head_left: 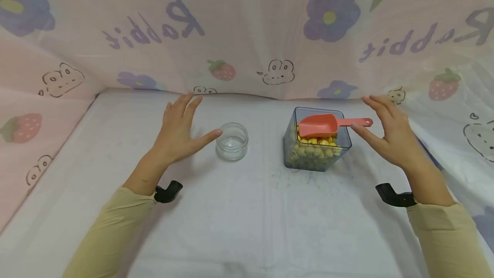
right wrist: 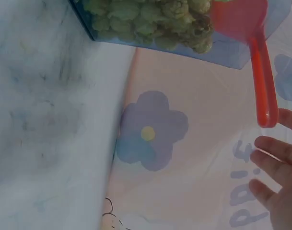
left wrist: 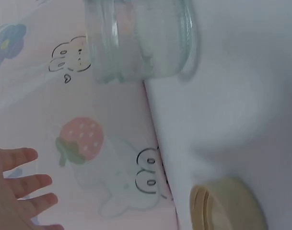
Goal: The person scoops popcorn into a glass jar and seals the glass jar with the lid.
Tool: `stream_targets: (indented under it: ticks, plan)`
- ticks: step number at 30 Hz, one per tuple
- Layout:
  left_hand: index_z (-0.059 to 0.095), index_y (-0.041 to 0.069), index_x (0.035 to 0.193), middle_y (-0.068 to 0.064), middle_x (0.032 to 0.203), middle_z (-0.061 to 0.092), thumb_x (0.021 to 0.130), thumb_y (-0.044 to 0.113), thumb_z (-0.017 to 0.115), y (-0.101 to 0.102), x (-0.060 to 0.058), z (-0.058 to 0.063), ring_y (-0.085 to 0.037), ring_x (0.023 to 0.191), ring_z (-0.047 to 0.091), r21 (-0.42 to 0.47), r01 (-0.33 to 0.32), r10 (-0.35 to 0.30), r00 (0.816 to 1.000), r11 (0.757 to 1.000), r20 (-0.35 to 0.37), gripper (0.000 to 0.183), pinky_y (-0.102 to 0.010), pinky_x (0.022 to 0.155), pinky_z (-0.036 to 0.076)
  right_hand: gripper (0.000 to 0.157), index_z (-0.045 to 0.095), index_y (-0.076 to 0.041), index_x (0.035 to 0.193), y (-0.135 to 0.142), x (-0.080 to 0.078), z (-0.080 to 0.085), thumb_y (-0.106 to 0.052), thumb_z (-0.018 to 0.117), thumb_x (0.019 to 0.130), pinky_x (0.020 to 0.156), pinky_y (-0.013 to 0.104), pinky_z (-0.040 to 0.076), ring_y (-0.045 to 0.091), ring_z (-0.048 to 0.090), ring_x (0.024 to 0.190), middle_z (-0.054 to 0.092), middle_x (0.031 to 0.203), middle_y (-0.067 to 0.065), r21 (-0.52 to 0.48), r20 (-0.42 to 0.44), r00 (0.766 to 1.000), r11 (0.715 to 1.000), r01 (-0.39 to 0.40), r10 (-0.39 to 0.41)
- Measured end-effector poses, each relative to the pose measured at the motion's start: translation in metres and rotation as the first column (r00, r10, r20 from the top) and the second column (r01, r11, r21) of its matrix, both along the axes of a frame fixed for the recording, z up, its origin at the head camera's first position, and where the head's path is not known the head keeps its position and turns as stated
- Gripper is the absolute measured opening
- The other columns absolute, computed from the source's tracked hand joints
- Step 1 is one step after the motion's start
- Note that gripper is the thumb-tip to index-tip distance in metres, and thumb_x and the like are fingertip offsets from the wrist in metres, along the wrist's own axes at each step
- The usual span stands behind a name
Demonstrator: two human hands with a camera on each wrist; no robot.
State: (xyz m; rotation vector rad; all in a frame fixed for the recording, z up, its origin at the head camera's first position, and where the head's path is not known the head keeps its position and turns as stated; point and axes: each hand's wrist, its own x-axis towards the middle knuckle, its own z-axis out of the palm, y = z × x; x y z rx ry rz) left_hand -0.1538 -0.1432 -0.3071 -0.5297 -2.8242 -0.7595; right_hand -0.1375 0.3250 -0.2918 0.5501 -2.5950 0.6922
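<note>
A clear glass jar (head_left: 232, 141) stands upright on the white cloth; nothing shows inside it. My left hand (head_left: 183, 130) hovers to its left with fingers spread, the thumb tip overlapping the jar's rim in the head view; whether they touch, I cannot tell. To the right is a bluish clear square container (head_left: 305, 164) of yellow popcorn (head_left: 318, 151). Across its top lies a red scoop (head_left: 318, 125), handle pointing right. My right hand (head_left: 393, 136) is spread beside that handle, holding nothing. A beige lid (left wrist: 232, 206) appears in the left wrist view only.
A white cloth (head_left: 231, 218) covers the table. Behind it hangs a pink printed sheet (head_left: 247, 25) with flowers, strawberries and rabbits, and more of it (head_left: 23, 153) rises along the left side. Dark smudges mark the cloth in front of the popcorn container.
</note>
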Motion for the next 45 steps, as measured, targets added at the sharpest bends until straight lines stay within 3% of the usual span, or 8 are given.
stream_targets:
  ticks: [2,5,9,14,26,36,45]
  plan:
    - [0.024,0.011,0.152,-0.015,0.158,0.018,0.084,0.058,0.062,0.005,0.000,-0.002,-0.039,0.145,0.013,0.047,0.011,-0.012,1.000,0.999,0.009,0.091,-0.057,0.117,0.004,0.065,0.043,-0.009,0.143,-0.001,0.001,-0.001,-0.022,0.071,0.086,0.112,0.062,0.020,0.041,0.034,0.135,0.040,0.145,0.022,-0.030,-0.008,1.000,1.000,0.003,-0.003]
    - [0.026,0.012,0.151,-0.012,0.157,0.022,0.083,0.056,0.064,0.015,-0.001,-0.005,-0.037,0.144,0.018,0.120,0.031,-0.033,0.999,0.992,0.016,0.090,-0.056,0.117,0.011,0.065,0.048,-0.009,0.141,-0.003,0.002,-0.002,-0.014,0.074,0.082,0.113,0.034,0.030,0.018,0.041,0.132,0.047,0.140,0.019,-0.067,-0.027,1.000,0.998,0.009,-0.011]
    - [0.031,0.009,0.149,-0.011,0.154,0.028,0.080,0.053,0.069,0.031,-0.003,-0.008,-0.033,0.143,0.024,0.180,0.060,-0.061,0.998,0.982,0.001,0.090,-0.054,0.115,0.019,0.065,0.052,-0.009,0.138,-0.008,0.003,-0.003,-0.006,0.077,0.078,0.096,0.006,0.030,-0.011,0.041,0.119,0.053,0.134,0.018,-0.115,-0.025,1.000,0.993,0.006,-0.009]
    - [0.032,0.009,0.148,-0.009,0.153,0.031,0.077,0.055,0.071,0.055,-0.004,-0.010,-0.030,0.142,0.027,0.195,0.086,-0.090,0.996,0.977,0.014,0.093,-0.052,0.115,0.023,0.064,0.051,-0.012,0.139,-0.011,0.006,-0.006,-0.006,0.076,0.080,0.091,0.003,0.031,-0.018,0.039,0.116,0.053,0.133,0.017,-0.138,0.011,1.000,0.990,0.030,-0.029]
    - [0.030,0.011,0.149,-0.009,0.152,0.032,0.080,0.060,0.065,0.107,-0.009,-0.010,-0.027,0.141,0.029,0.125,0.179,-0.179,0.984,0.976,-0.010,0.091,-0.047,0.115,0.025,0.059,0.055,-0.013,0.136,-0.013,0.007,-0.010,-0.012,0.077,0.081,0.088,0.007,0.030,-0.010,0.042,0.112,0.058,0.127,0.016,-0.160,0.036,0.997,0.984,0.078,-0.073]
    - [0.027,0.010,0.150,-0.007,0.153,0.031,0.081,0.060,0.064,0.137,-0.014,-0.013,-0.025,0.141,0.029,0.133,0.259,-0.261,0.965,0.957,-0.006,0.093,-0.044,0.116,0.026,0.058,0.058,-0.006,0.131,-0.011,0.003,-0.014,-0.002,0.077,0.077,0.090,0.005,0.036,-0.010,0.048,0.107,0.061,0.118,0.015,-0.191,-0.012,1.000,0.981,0.025,-0.027]
    - [0.021,0.011,0.153,-0.006,0.156,0.027,0.079,0.062,0.065,0.159,-0.018,-0.015,-0.023,0.143,0.028,0.139,0.313,-0.321,0.946,0.940,0.039,0.099,-0.041,0.116,0.028,0.051,0.059,0.000,0.127,-0.008,0.002,-0.022,0.008,0.072,0.078,0.085,0.007,0.043,-0.004,0.057,0.093,0.061,0.116,-0.014,-0.307,0.013,0.999,0.951,-0.036,0.042]
